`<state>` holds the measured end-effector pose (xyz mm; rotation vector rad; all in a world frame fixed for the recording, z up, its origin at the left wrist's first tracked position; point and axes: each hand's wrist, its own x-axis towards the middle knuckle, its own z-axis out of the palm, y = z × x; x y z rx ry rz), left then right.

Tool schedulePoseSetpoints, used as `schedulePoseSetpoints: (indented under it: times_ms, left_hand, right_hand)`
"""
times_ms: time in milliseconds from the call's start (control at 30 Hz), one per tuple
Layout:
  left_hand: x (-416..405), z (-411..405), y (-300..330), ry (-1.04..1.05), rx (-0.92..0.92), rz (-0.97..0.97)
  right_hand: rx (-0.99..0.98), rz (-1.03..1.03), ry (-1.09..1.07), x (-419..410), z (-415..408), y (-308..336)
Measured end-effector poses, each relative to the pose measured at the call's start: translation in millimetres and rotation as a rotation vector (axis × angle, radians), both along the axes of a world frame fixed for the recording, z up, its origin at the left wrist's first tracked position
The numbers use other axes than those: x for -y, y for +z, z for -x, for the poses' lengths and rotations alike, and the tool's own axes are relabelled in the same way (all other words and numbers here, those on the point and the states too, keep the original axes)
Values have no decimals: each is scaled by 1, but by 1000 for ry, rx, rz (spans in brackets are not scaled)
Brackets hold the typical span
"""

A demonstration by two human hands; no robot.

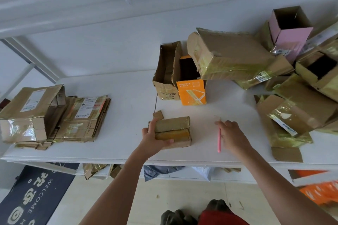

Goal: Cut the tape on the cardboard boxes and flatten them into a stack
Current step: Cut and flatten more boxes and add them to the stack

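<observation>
Both hands [155,138] [231,134] forward, fingers [167,141] curled.

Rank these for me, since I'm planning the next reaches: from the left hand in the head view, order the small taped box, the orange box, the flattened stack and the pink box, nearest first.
From the left hand:
1. Small taped box, gripped by that hand.
2. Orange box, behind it, mid-table.
3. Flattened stack, at the table's left end.
4. Pink box, far right, on the pile.

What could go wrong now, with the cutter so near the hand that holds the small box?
The left hand grips the small taped box at its left end, so a slip of the pink cutter in the right hand might reach those fingers. The leaning large box behind might also tip onto the table.
</observation>
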<state>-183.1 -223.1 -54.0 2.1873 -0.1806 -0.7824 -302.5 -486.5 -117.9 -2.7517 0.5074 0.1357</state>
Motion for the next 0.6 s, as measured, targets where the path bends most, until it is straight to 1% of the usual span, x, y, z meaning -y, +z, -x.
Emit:
schedulePoseSetpoints:
  times_ms: [33,67,133,167,233,300,333,367,433,467,500,533,600]
  left_hand:
    - [0,0,0,5,-8,0]
    - [0,1,1,9,-14,-1]
    - [1,3,2,18,-24,-2]
    - [2,4,5,20,-33,-11]
    - [0,5,10,21,-47,-39]
    - [-7,1,13,67,-35,-42]
    - [-12,-3,15,132,-17,-22]
    - [-19,-8,18,233,2,20]
    - [-35,-16,24,510,3,157]
    - [-43,-18,25,632,-23,230]
    - [-49,-18,25,707,-61,271]
    - [-52,-16,24,728,-110,275]
    - [-51,-3,21,688,-230,284]
  right_hand:
    - [57,-33,-15,-2,-6,7]
    - [150,-116,-23,-9,-12,18]
    - [344,-301,39,-28,-28,40]
    - [378,-379,88,-39,-37,50]
    - [337,-499,179,-62,-53,65]
    - [244,-516,259,-82,-60,69]
    - [216,-491,284,-91,-61,67]
    - [204,-462,294,-99,-61,63]
    - [212,-445,262,-113,-56,54]
    - [238,-464,235,-120,-52,48]
    - [278,-487,211,-127,-49,43]
    - [315,-502,187,-133,-46,37]
    - [383,-485,147,-142,-44,31]
